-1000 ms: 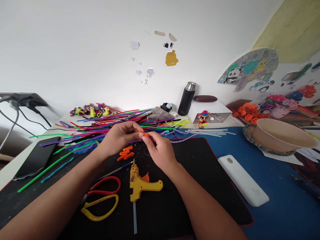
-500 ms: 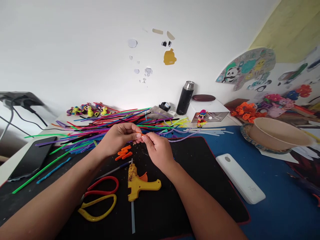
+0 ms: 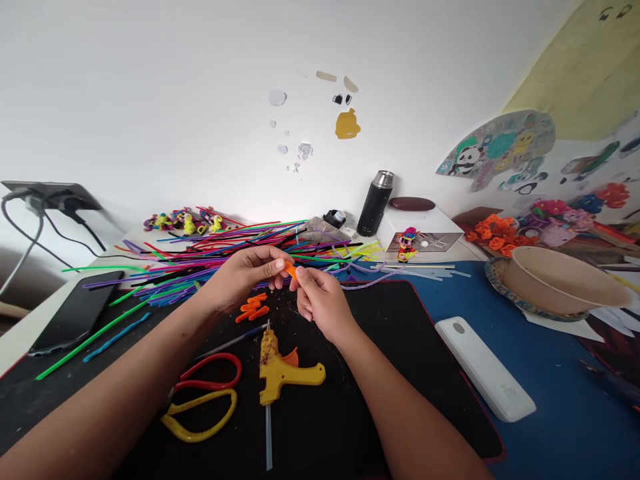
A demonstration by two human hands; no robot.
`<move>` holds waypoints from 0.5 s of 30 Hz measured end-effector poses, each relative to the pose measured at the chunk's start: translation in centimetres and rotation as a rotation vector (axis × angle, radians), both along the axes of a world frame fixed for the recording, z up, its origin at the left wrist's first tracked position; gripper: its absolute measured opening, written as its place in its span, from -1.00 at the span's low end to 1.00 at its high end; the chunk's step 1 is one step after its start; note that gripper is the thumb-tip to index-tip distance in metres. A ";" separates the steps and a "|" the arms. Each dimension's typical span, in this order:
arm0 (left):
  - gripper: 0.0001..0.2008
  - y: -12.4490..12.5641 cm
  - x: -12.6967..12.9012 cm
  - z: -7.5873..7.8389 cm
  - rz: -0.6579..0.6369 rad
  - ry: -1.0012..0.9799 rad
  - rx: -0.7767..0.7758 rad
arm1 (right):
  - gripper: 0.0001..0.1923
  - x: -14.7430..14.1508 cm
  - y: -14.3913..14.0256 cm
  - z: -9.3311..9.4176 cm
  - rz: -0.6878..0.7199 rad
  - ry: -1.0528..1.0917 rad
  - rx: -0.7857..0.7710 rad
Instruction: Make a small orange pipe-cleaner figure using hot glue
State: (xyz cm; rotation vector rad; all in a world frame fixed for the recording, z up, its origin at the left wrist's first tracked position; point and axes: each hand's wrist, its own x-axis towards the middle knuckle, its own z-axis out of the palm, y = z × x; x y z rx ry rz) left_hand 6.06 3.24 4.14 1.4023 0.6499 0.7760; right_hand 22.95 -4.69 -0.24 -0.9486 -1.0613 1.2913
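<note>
"White wall (image 3: 190, 113) at the back, black mat (image 3: 390, 387) below; that much reaches my remote screen. What have we got hold of?"

"One small orange piece (image 3: 291, 269). My left hand (image 3: 253, 273) and right hand (image 3: 323, 297) are both curled in, thumbs against fingers, pinching it, probably to keep it steady (fingertips cover part of it, so I can't tell its full shape)."

"Where exactly?"

"Between the two hands, raised above the mat, farther from me than the glue gun (image 3: 273, 375). Other orange pieces (image 3: 253, 308) lie grouped just nearer, likely kept within easy reach."

"Why is the glue gun lying that way?"

"Flat, nozzle away, handle to the right: I'd guess that suits my right hand. Scissors (image 3: 207, 385) rest to its left."
</note>
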 end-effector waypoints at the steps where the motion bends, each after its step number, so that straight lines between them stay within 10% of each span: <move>1: -0.56 0.1 -0.1 0.1 0.015 -0.007 0.002 | -0.45 0.0 0.0 0.1 0.023 0.044 -0.014; 15: -0.70 0.0 -0.9 1.0 -0.118 0.015 0.099 | -0.41 0.0 -0.4 0.8 0.175 0.274 -0.150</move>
